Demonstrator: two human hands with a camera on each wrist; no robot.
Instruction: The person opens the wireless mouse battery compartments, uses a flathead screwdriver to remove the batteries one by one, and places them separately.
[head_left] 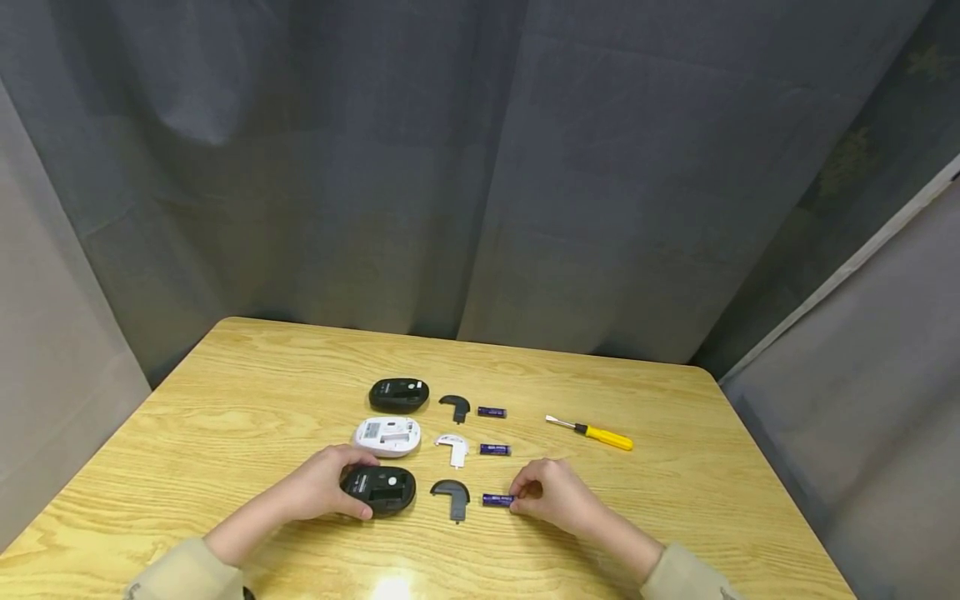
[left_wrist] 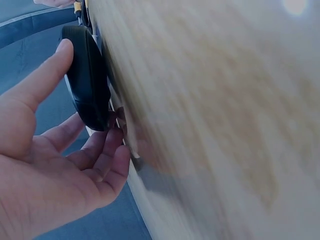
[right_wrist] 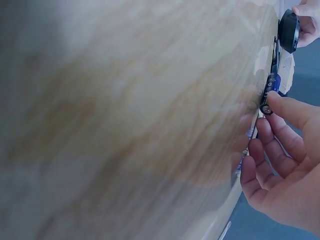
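Note:
A black computer mouse (head_left: 395,483) lies upside down at the near left, its battery slot uncovered. My left hand (head_left: 322,485) grips it from the left, with the thumb on its near edge and the fingers around the far side; the left wrist view shows the thumb against the mouse's side (left_wrist: 87,75). Farther right, my right hand (head_left: 557,497) pinches the right end of a purple battery (head_left: 495,500) between thumb and fingers. In the right wrist view that battery (right_wrist: 274,82) is low over the tabletop. Between the hands lies a black battery cover (head_left: 456,498).
Beyond the left hand are an upturned white mouse (head_left: 388,437) and another black mouse (head_left: 397,395). A white cover (head_left: 455,448), a black cover (head_left: 456,407) and two batteries (head_left: 495,449) lie beside them. A yellow-handled screwdriver (head_left: 609,438) rests at the right on the wooden table (head_left: 300,375).

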